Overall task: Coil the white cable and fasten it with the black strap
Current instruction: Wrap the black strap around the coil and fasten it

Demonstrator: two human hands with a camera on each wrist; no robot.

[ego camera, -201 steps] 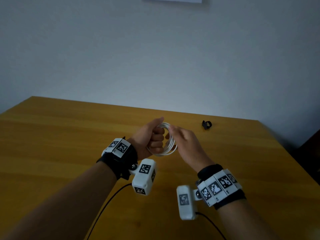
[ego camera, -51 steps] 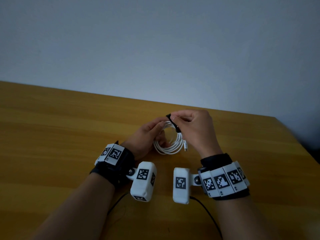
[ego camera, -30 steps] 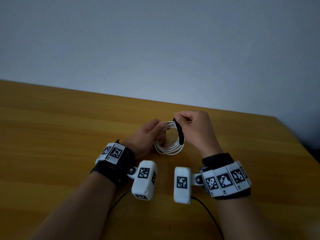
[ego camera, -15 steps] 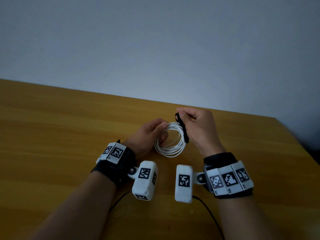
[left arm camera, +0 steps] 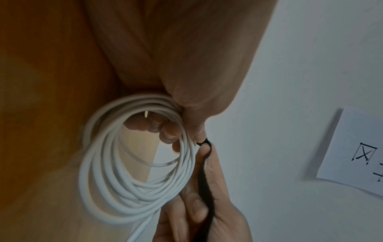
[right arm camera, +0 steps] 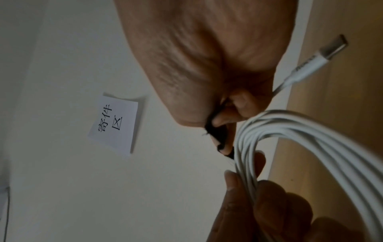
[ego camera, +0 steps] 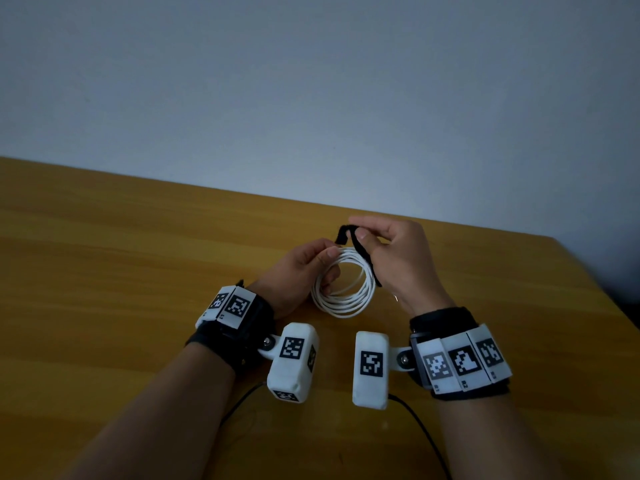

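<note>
A wide wooden table with a honey-coloured top [ego camera: 104, 271] stands against a plain pale wall [ego camera: 311, 81] that bears a small white paper note with black characters [right arm camera: 113, 124]. Above the table's middle, the left hand [ego camera: 298, 271] pinches the top of the coiled white cable [ego camera: 346, 299] between thumb and curled fingers, holding the round bundle upright just over the wood, its metal-tipped plug end [right arm camera: 331, 47] hanging loose. The right hand [ego camera: 398, 261], just beside the coil, pinches the narrow black fabric strap [ego camera: 362, 252], which arches over its fingertips and trails down the coil's right side.
</note>
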